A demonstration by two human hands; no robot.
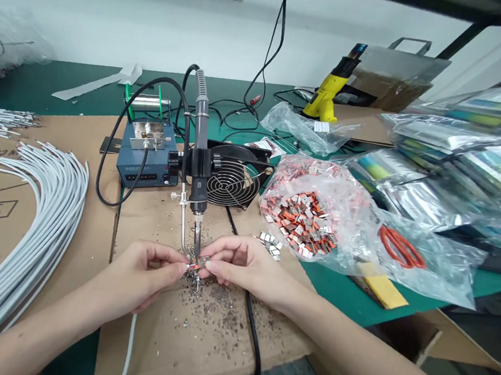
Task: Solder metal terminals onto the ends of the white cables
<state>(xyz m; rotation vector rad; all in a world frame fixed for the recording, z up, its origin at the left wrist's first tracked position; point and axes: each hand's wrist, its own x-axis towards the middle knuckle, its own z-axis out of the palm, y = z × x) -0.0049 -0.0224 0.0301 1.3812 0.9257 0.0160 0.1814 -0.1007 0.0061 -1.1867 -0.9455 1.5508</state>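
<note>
My left hand pinches the end of a white cable, whose length hangs down toward the lower left. Between the thumb and fingers of my right hand is a small metal connector with an orange-red part. Cable end and connector meet right under the tip of a soldering iron, which a stand clamps upright. A thin metal feed tube curves down to the same spot. My fingers partly hide the joint, so I cannot tell whether the wires are attached.
Behind the iron stand a blue solder feeder with a solder spool and a black fan. Connectors fill a plastic bag at right. White cables lie left. A yellow heat gun and silvery packets sit farther right.
</note>
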